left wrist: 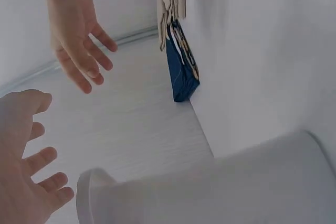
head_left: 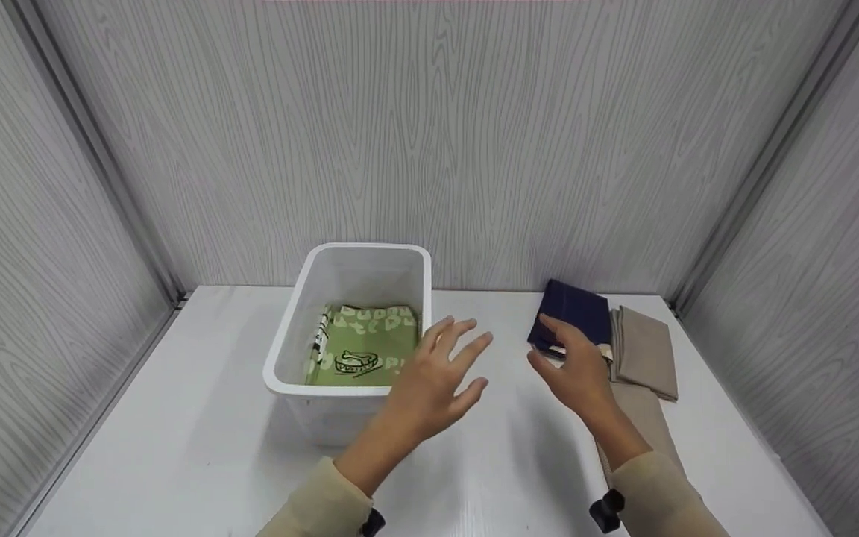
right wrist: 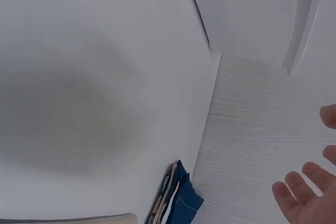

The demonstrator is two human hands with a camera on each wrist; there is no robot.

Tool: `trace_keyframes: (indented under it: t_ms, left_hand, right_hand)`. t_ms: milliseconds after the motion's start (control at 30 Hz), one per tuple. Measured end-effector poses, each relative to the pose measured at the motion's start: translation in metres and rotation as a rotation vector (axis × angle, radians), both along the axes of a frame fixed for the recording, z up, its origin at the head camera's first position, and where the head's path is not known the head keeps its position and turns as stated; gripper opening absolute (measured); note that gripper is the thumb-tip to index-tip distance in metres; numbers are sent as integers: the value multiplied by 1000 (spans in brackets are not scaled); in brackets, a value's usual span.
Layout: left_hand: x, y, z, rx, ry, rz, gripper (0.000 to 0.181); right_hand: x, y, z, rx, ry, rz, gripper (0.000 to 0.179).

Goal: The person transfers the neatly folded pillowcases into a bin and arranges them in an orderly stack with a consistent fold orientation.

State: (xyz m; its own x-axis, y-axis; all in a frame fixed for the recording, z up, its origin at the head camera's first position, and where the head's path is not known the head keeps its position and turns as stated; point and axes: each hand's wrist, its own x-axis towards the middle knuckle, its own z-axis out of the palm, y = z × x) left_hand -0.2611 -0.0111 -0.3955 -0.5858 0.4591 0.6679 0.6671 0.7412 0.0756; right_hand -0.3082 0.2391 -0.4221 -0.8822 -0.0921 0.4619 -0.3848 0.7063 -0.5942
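My left hand (head_left: pixel 437 380) is raised beside the right rim of a white plastic bin (head_left: pixel 274 358), fingers spread and holding nothing. Inside the bin lies a folded green cloth (head_left: pixel 373 339) printed with pale letters and a bowl drawing. My right hand (head_left: pixel 575 373) hovers with nothing in it, its thumb and fingers apart, overlapping the near edge of a folded navy cloth (head_left: pixel 575 313) in the head view. In the left wrist view both the left hand (left wrist: pixel 26 156) and the right hand (left wrist: pixel 76 35) show relaxed, bare fingers.
Right of the navy cloth lies a folded beige cloth (head_left: pixel 646 350). Another beige cloth (head_left: pixel 646 421) extends toward the front, partly behind the right forearm. All stand on a white table (head_left: pixel 198 418), enclosed by grey wood-grain panels (head_left: pixel 429 149) at the back and both sides.
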Motion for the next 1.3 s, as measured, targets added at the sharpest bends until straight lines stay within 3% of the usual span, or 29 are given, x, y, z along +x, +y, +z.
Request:
trace_keyframes:
  t_ms: [200, 400, 667, 1100, 1300]
  left_hand:
    - [6, 24, -20, -87, 68, -22, 54]
    - [6, 44, -42, -86, 89, -57, 54]
    - [6, 63, -65, -107, 48, -54, 55]
    - [16, 109, -97, -222, -60, -80, 57]
    - [20, 123, -108, -246, -65, -95, 56]
  right_hand:
    - [6, 21, -17, 23, -7, -35, 61]
    - [18, 39, -30, -30, -110, -93, 62]
    - [30, 64, -49, -93, -196, -148, 63]
    - [46, 103, -67, -81, -370, -212, 70]
    - [53, 117, -74, -39, -374, -225, 68]
